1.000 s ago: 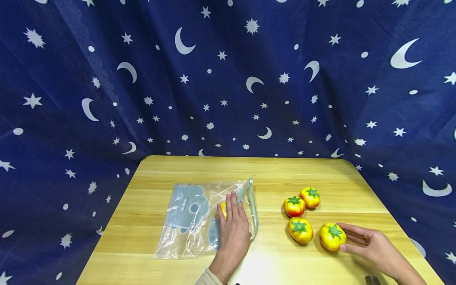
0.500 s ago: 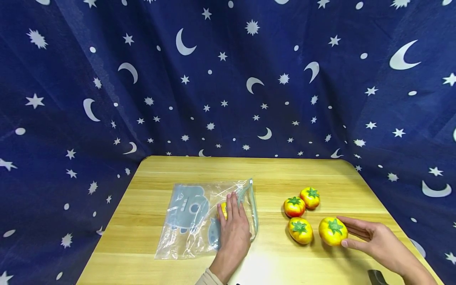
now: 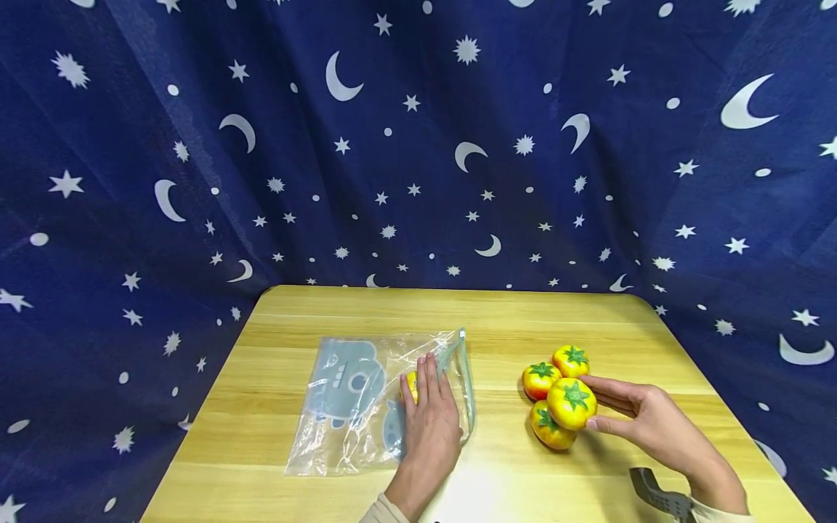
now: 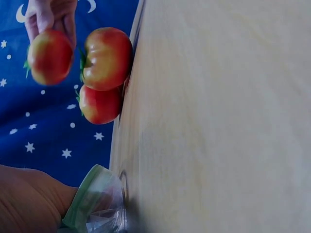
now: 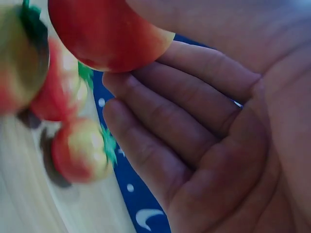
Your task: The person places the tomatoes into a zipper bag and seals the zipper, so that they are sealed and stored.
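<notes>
My right hand (image 3: 654,421) pinches a yellow-red tomato (image 3: 572,404) with a green star-shaped top between thumb and fingertips. In the right wrist view this tomato (image 5: 114,36) is raised off the table. Three more tomatoes stand grouped just behind and below it, among them a redder one (image 3: 540,379); the held one overlaps the nearest tomato (image 3: 551,430) in the head view. My left hand (image 3: 429,425) lies with fingers extended on a clear zip bag (image 3: 366,450) printed with blue-grey cartoon shapes. Something yellow (image 3: 410,385) shows under those fingers, mostly hidden.
The bag's green zip edge (image 3: 469,392) faces right, towards the tomatoes. Everything rests on a light wooden table (image 3: 497,319). A dark blue curtain (image 3: 418,145) with moons and stars hangs behind and at the sides. A dark strap piece (image 3: 657,494) sits at my right wrist.
My right hand has lifted the tomato from the table and carried it left, over the nearest tomato of the group. The left hand and the bag stay where they were.
</notes>
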